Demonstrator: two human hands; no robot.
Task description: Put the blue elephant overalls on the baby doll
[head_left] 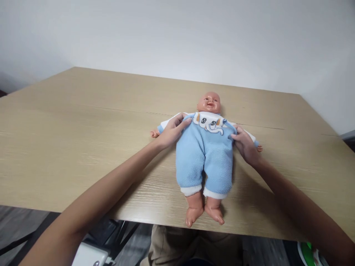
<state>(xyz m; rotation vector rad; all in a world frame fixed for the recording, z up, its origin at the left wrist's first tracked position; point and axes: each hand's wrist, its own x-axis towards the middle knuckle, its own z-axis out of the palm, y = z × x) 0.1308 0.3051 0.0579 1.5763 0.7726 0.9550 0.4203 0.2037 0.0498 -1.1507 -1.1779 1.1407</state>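
A baby doll (pixel 210 103) lies on its back on the table, head away from me and bare feet near the front edge. It wears a white top with blue cuffs and fuzzy light-blue overalls (pixel 203 155) with an elephant face on the chest. My left hand (pixel 175 129) pinches the blue strap edge at one side of the chest. On the opposite side my right hand (pixel 245 145) is closed on the other strap edge of the overalls. Both of the doll's arms stretch outward, partly hidden behind my hands.
The wooden table (pixel 83 147) has a thin seam running across it and meets a pale wall (pixel 177 40) at the back. Below the front edge are my lap (pixel 191 245), a white device (pixel 90 255) and a green-and-white object (pixel 307 253).
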